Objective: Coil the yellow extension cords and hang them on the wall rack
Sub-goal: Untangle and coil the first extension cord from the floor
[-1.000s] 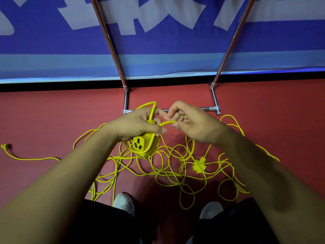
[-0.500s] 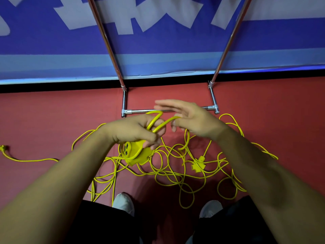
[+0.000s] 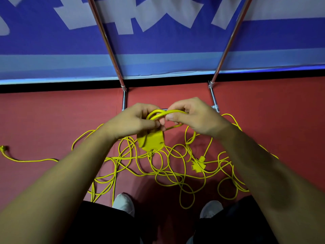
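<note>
Since the earlier frame, the right hand [image 3: 195,118] has closed. Its fingers, straight above the loop half a second ago, now curl over the yellow cord [image 3: 173,112], with the thumb pressing the strand from the near side. The socket block [image 3: 152,141] has also turned: its outlet face no longer shows, and a plain yellow back faces the camera.

The left hand [image 3: 131,121] grips the gathered loops of the same cord, fingers curled round them and thumb lying across the strands. The socket block hangs directly below this hand. Both hands are held close together, thumbs almost touching, in front of the lower crossbar of the metal rack [image 3: 124,99].

From the right hand, one strand drops into a loose tangle of cords [image 3: 175,175]. This tangle lies on the red floor [image 3: 52,120], between the rack base and the person's white shoes [image 3: 123,202]. A small yellow connector [image 3: 197,165] lies within the tangle, on its right side. A single strand leaves the tangle toward the left and ends in a plug [image 3: 3,149], well apart from the rest.

The two rack poles rise at a slant in front of a blue-and-white banner [image 3: 52,41]. All cord in view is either in the hands or on the floor.
</note>
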Tool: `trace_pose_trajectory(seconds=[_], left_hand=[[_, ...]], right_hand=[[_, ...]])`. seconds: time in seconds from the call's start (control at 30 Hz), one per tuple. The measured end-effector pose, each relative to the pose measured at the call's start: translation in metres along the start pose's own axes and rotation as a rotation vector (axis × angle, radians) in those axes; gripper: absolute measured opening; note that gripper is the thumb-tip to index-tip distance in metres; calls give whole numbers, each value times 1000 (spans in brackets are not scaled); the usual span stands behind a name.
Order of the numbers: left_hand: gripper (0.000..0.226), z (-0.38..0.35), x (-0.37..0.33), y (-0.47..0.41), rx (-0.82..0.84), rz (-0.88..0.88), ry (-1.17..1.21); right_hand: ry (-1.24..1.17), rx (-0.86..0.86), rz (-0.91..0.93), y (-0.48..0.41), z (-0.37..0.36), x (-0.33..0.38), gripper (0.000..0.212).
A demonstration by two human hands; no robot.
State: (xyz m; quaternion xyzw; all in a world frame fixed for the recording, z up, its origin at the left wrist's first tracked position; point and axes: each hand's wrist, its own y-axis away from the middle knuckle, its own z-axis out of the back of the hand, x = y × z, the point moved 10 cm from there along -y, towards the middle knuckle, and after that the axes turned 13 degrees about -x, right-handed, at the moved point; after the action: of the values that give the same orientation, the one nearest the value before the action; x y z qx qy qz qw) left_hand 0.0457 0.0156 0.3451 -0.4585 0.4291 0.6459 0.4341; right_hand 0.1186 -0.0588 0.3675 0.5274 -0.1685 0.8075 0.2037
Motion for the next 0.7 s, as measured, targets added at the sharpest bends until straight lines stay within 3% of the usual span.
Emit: trace_pose_trajectory(seconds=[0.17, 0.3, 0.37, 0.5, 0.63, 0.7], left_hand=[[17, 6, -10, -1, -125, -88, 45], [23, 18, -17, -7, -156, -82, 605], [22, 23, -17, -10, -135, -70, 770], [22, 25, -13, -11, -81, -32, 810], [22, 21, -12, -9, -31, 35, 732], [12, 18, -9, -7, -50, 64, 583]], right_hand=[[-161, -66, -24, -3, 7, 2, 9], [-127, -1, -44, -4, 10, -14, 11], [-176, 31, -85, -1, 5, -24, 11], [-510, -96, -213, -2, 9, -28, 17], [-534, -109, -233, -4, 15, -25, 22], [-470, -52, -238, -2, 11, -22, 22]])
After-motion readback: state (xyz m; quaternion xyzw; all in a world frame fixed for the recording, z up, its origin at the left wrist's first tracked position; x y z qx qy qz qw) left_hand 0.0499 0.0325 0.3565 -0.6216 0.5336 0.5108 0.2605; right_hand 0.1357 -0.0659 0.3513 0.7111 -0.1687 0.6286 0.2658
